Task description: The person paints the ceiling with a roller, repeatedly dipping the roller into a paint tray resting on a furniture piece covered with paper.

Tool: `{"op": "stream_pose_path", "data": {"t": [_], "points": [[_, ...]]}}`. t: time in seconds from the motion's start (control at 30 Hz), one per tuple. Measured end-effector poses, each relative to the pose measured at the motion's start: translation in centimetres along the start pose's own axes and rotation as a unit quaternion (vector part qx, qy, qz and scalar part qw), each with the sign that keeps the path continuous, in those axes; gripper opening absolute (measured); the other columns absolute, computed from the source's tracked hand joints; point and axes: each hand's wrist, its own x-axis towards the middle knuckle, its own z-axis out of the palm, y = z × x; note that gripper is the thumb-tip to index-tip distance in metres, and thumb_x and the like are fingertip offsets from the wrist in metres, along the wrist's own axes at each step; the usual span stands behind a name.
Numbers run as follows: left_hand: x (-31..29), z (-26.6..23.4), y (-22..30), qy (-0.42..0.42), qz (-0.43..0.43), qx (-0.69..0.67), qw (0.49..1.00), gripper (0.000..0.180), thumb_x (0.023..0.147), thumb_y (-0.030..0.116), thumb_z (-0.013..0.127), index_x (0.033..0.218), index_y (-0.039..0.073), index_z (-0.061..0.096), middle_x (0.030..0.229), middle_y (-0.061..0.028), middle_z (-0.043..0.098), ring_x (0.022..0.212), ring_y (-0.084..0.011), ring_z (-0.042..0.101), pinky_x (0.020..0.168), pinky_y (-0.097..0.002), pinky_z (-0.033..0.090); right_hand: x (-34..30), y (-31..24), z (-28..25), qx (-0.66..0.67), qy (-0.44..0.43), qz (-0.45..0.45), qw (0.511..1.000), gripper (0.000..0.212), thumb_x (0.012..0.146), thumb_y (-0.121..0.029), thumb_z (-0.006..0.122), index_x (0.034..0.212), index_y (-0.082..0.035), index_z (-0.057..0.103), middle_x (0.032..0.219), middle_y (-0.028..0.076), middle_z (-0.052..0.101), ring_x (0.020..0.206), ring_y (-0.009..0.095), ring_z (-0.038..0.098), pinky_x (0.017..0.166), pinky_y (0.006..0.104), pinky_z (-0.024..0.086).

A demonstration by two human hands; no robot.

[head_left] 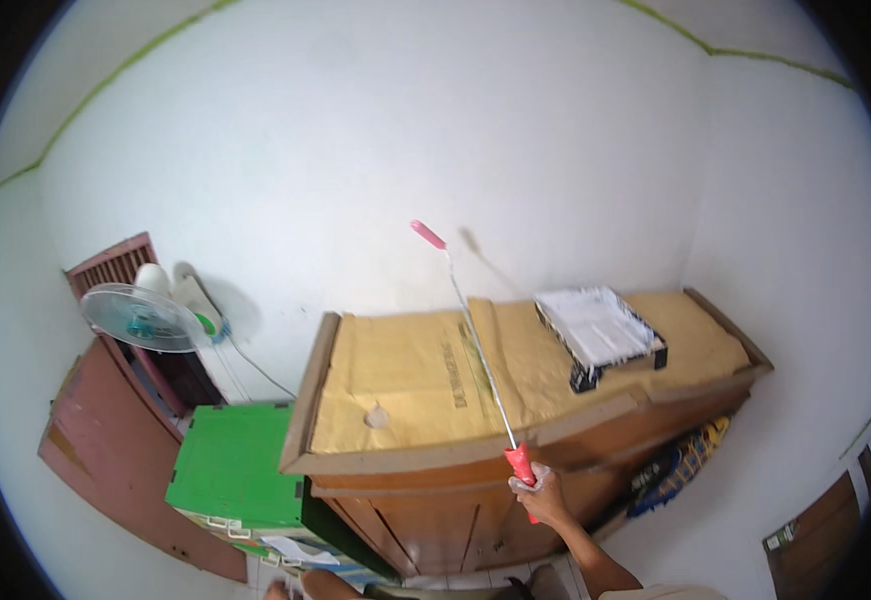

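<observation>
My right hand [542, 494], smeared with white, is closed round the red handle of a small paint roller [495, 385]. Its long thin metal rod reaches up and to the left, ending in a narrow pink roller head in front of the white wall [375, 130]. A shadow of the head and rod falls on that wall, to the right. Beyond my hand, a paint tray [600, 325], white inside and dark at its spattered rim, stands on a cabinet [435, 510] covered with brown paper [405, 370]. I cannot make out my left hand; skin-coloured shapes at the lower edge are cut off.
Left of the cabinet stands a green-topped drawer unit [230, 465]. A fan [145, 315] is mounted on the wall above, near an open reddish door [115, 450]. A blue and yellow bag-like thing [680, 470] leans at the cabinet's right. Green lines edge the ceiling.
</observation>
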Motion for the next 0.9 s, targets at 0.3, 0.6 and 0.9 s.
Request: {"op": "stream_pose_path", "data": {"t": [0.3, 0.6, 0.9], "points": [[16.2, 2.1, 29.8, 0.215, 0.316, -0.193, 0.904, 0.024, 0.079, 0.023, 0.067, 0.091, 0.002, 0.063, 0.088, -0.0192, 0.062, 0.086, -0.0365, 0.059, 0.076, -0.0432, 0.048, 8.0, -1.4, -0.4, 0.099, -0.048, 0.014, 0.994, 0.012, 0.082, -0.008, 0.066, 0.076, -0.002, 0.057, 0.063, 0.002, 0.057, 0.05, 0.01, 0.054, 0.045, 0.0252, 0.044], [17.4, 4.7, 29.0, 0.112, 0.284, -0.079, 0.949, 0.03, 0.081, 0.032, 0.061, 0.079, 0.003, 0.067, 0.082, -0.0177, 0.063, 0.082, -0.0338, 0.061, 0.074, -0.0427, 0.05, 9.1, -1.1, -0.5, 0.11, -0.086, 0.079, 0.987, 0.009, 0.081, -0.007, 0.065, 0.08, 0.0, 0.06, 0.064, 0.004, 0.059, 0.051, 0.01, 0.055, 0.045, 0.0253, 0.045], [17.5, 4.8, 29.2, 0.106, 0.279, -0.108, 0.948, 0.031, 0.082, 0.034, 0.06, 0.08, 0.004, 0.068, 0.084, -0.0176, 0.064, 0.082, -0.0348, 0.061, 0.075, -0.0438, 0.05, 8.8, -0.5, -0.5, 0.121, -0.082, 0.07, 0.987, 0.015, 0.081, -0.012, 0.068, 0.082, 0.002, 0.061, 0.066, 0.004, 0.06, 0.052, 0.011, 0.056, 0.046, 0.0245, 0.045]]}}
